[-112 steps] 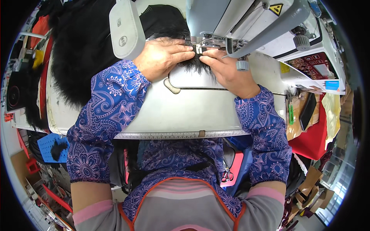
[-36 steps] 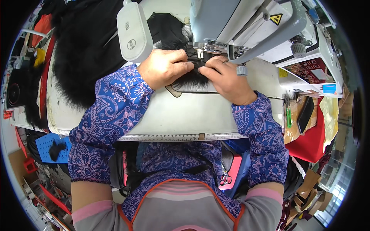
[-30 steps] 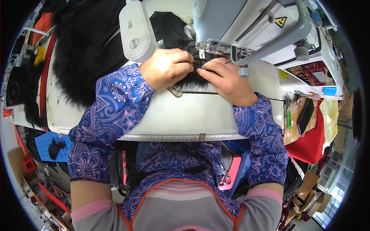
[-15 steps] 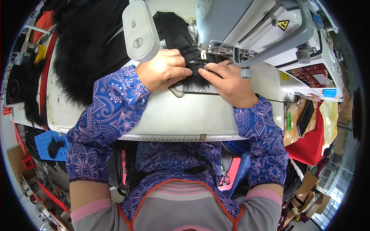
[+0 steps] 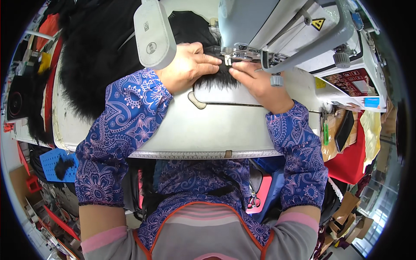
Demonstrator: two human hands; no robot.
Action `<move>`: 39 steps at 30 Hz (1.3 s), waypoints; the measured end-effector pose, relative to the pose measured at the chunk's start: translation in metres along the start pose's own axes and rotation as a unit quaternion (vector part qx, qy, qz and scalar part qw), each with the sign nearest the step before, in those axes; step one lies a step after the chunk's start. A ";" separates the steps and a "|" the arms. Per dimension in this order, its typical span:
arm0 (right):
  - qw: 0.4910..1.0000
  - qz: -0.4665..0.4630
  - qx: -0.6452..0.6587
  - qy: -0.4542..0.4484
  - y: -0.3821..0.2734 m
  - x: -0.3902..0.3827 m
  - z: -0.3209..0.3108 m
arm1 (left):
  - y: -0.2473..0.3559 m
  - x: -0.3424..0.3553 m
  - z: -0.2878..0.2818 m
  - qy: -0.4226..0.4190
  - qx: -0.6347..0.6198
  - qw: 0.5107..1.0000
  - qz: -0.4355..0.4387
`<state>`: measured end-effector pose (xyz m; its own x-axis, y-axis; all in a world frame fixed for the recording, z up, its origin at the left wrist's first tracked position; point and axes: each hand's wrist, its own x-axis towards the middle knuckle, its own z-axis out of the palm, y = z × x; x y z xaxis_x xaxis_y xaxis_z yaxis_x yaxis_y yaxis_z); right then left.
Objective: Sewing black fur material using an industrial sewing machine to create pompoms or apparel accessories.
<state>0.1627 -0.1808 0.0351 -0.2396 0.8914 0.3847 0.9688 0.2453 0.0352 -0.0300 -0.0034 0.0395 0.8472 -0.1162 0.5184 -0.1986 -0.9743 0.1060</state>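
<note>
My left hand (image 5: 187, 68) lies on black furry fabric (image 5: 216, 79) just left of the white presser foot (image 5: 227, 60) of a sewing machine (image 5: 242, 24), its fingers stretched toward the foot and pressing on the fabric. My right hand (image 5: 262, 86) is right of the foot, fingers extended with tips on the fabric close to it, partly behind machine parts. The fabric runs under the foot, its long hairs hanging over the needle plate (image 5: 227, 95). A larger black fur-trimmed piece (image 5: 93, 60) spreads to my left, and a white padded attachment (image 5: 154, 32) hangs above my left hand.
A ruler strip (image 5: 195, 154) runs along the table's front edge. At right are a control box (image 5: 349, 82), green snips (image 5: 325, 132), a black phone-like object (image 5: 344, 130) and red fabric (image 5: 351, 164). A blue perforated board (image 5: 58, 164) is at left. Scissors (image 5: 254, 200) lie below the table edge.
Both hands have moved up toward the presser foot since half a second ago. My left fingers have straightened from their bent grip, and more of the pale needle plate shows below the fur.
</note>
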 end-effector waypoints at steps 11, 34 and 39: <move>0.989 0.086 0.114 0.034 0.006 0.009 0.003 | -0.007 -0.001 0.006 0.025 -0.058 0.997 -0.052; 0.993 0.095 0.057 0.033 0.012 0.009 0.006 | -0.008 -0.001 0.005 -0.001 -0.052 0.998 -0.048; 0.989 0.112 0.092 0.007 0.007 0.009 0.002 | -0.007 -0.005 0.001 0.041 -0.040 0.998 -0.040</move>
<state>0.1671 -0.1699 0.0367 -0.0179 0.9262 0.3765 0.9694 0.1083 -0.2203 -0.0321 0.0041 0.0357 0.8196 -0.0192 0.5726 -0.1727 -0.9612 0.2150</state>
